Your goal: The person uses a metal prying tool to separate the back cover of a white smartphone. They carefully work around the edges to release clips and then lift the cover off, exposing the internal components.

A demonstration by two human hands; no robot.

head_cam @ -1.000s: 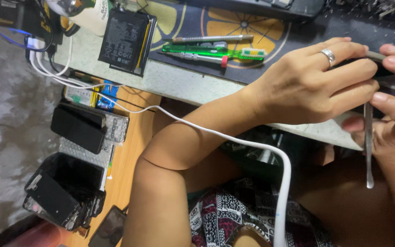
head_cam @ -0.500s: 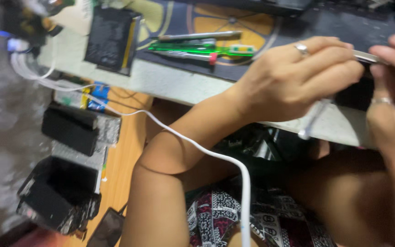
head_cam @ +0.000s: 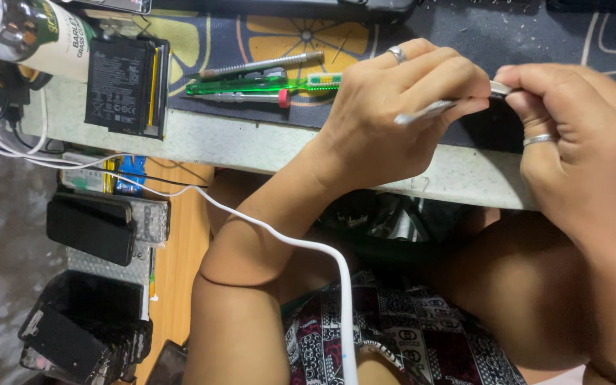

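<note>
Hands are meeting over a dark phone (head_cam: 490, 125): left hand (head_cam: 393, 107) is pinching metal tweezers (head_cam: 440, 107), right hand (head_cam: 579, 135) is gripping their other end.

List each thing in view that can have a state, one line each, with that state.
left hand, pinching the metal tool
right hand, gripping the tool's other end
metal tool, held level over the mat
flat battery, lying loose
green screwdriver, lying unused
white cable, draped across the forearm
</note>
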